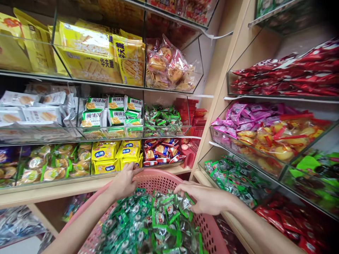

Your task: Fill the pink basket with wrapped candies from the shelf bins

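Observation:
A pink perforated plastic basket (159,178) sits low in the middle, heaped with small green-and-clear wrapped candies (148,225). My left hand (124,183) grips the basket's far rim, fingers curled over the edge. My right hand (203,197) reaches into the heap from the right, its fingers closed around a few of the green wrapped candies near the top. Just to the right, a clear bin (233,176) on the lower shelf holds the same kind of green candies.
Wooden shelves with clear acrylic bins surround the basket. Left shelves hold yellow cracker bags (90,53), white and green snack packs (111,113), yellow packs (116,155) and red candies (161,150). Right bins hold red (291,77), purple (246,114) and yellow sweets (278,141).

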The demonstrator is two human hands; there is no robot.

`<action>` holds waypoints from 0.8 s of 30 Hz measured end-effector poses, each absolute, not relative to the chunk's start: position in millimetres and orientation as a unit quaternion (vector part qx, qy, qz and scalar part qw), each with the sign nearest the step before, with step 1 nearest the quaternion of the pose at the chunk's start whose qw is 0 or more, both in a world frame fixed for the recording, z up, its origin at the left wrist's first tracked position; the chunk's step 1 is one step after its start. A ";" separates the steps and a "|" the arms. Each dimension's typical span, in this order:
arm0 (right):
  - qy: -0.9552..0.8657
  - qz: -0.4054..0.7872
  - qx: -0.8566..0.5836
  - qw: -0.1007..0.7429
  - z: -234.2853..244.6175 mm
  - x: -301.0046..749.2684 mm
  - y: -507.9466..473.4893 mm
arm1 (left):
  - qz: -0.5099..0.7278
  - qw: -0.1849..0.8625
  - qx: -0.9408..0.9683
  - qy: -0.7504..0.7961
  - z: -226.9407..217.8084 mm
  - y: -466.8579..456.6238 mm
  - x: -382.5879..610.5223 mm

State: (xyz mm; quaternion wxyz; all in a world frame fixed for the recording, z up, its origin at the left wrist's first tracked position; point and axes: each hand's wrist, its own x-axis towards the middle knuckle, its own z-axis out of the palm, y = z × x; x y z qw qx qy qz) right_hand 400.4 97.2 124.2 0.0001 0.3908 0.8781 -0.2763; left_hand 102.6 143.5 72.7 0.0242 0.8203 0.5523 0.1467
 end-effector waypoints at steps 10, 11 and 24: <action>0.855 -0.268 0.444 0.016 122.8 397.8 90.2 | 0.155 0.027 0.818 0.553 65.8 146.4 99.1; 0.854 -0.262 0.450 -0.002 123.8 398.3 90.0 | 0.156 0.029 0.818 0.553 65.6 146.1 99.1; 0.843 0.031 0.364 -0.394 229.5 326.8 199.6 | 0.170 0.042 0.809 0.561 70.3 144.4 104.7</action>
